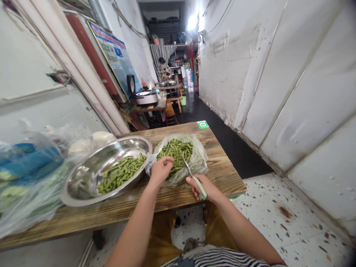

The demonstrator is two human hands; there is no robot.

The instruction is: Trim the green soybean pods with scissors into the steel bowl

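A clear plastic bag lies spread on the wooden table, heaped with green soybean pods. My left hand is at the bag's near left side, its fingers curled together over the pods; whatever is between the fingertips is too small to make out. In my right hand is a pair of scissors with pale green handles, the blades pointing up and left above the pods. To the left stands a wide oval steel basin with more soybean pods in its right half.
Plastic bags with blue and pale green contents crowd the table's left end. A QR-code card lies at the far right corner of the wooden table. Farther back, a rice cooker stands open-lidded, and another person works behind bowls.
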